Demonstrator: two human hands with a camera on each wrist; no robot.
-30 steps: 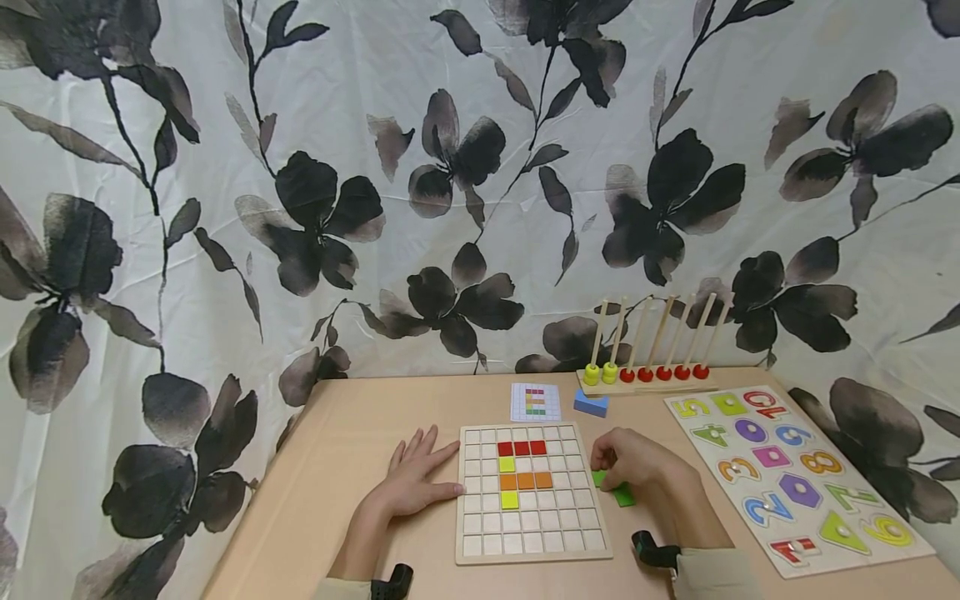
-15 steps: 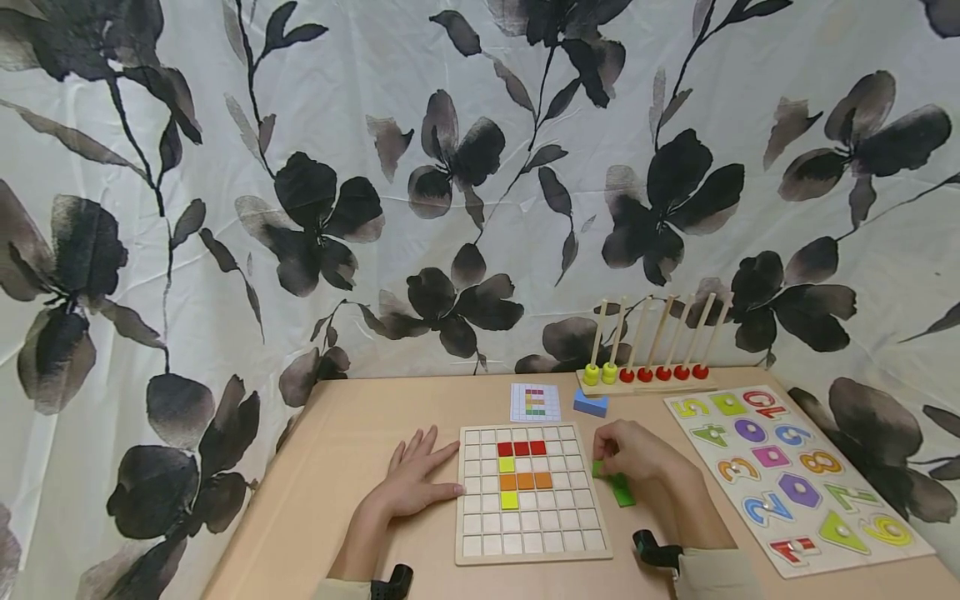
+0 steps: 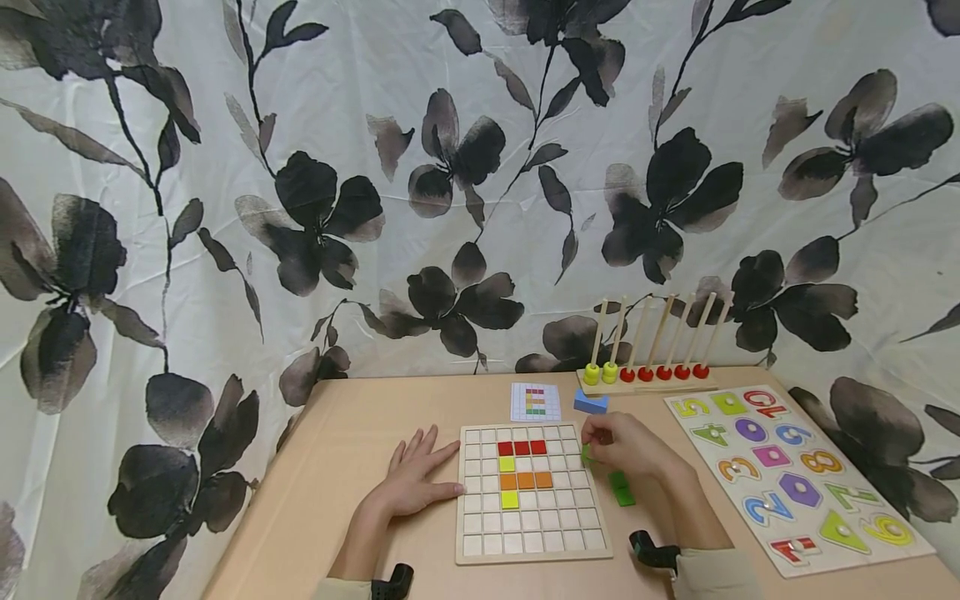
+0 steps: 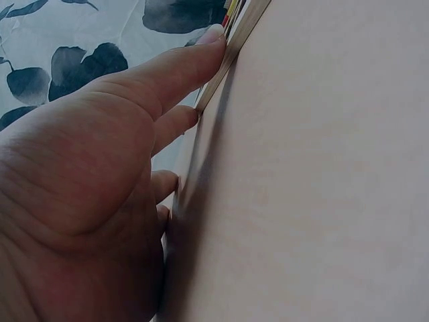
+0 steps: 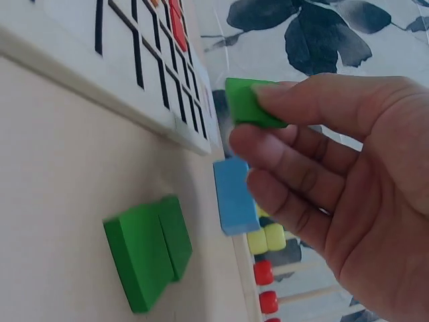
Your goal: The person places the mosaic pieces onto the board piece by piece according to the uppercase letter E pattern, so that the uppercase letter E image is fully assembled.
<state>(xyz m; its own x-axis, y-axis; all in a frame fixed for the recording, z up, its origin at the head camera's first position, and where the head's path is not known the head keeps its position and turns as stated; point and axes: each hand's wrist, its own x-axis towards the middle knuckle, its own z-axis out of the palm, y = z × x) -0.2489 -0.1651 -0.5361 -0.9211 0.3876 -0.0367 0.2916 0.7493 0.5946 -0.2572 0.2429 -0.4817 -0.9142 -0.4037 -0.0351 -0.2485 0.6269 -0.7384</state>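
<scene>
My right hand (image 3: 630, 446) pinches a green square tile (image 5: 244, 104) between thumb and fingers, at the right edge of the white grid board (image 3: 532, 533). Below it on the table lie two more green tiles (image 3: 622, 489), side by side. My left hand (image 3: 412, 481) rests with spread fingers against the board's left edge; in the left wrist view its thumb tip (image 4: 213, 35) meets the board's rim. On the board are a row of red tiles (image 3: 522, 448), a row of orange tiles (image 3: 526, 481) and two single yellow tiles (image 3: 510, 500).
Behind the board lies a small pattern card (image 3: 536, 403), with a blue block (image 3: 591, 403) beside it. A peg stand with beads (image 3: 648, 379) stands at the back. A number-and-shape puzzle board (image 3: 798, 483) covers the right side of the table (image 3: 337, 433).
My right hand has lifted a green tile from beside the other two and moved it up and left, toward the board's edge. My left hand has stayed put.
</scene>
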